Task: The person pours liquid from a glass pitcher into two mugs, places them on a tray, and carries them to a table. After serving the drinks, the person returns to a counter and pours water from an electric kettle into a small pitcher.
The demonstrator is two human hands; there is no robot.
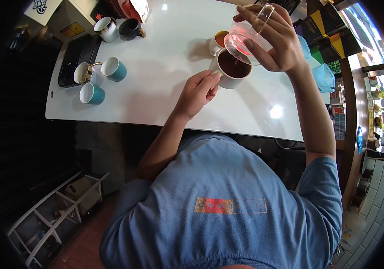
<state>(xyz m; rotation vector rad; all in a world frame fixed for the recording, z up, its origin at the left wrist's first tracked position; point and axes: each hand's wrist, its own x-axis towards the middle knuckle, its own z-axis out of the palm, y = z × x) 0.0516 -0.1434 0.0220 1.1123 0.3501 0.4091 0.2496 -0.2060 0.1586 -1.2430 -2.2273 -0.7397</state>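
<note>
My left hand [197, 94] is closed on the handle of a white mug [232, 81], which holds dark liquid and stands over the white table. Above the mug's right side, my right hand [272, 38] grips a clear glass vessel [241, 40] with a transparent handle. The vessel is tilted, its rim at the mug's opening, and a little liquid shows below the rim. Just behind the mug is a smaller white cup [215, 44] with orange liquid in it.
Two teal cups [119, 71] and a patterned cup [82, 74] stand at the left of the white table [156, 103], near a black tray [73, 54]. Farther back are a white-and-brown cup [107, 30] and a black cup [130, 30]. Light-blue containers [323, 78] sit at the right.
</note>
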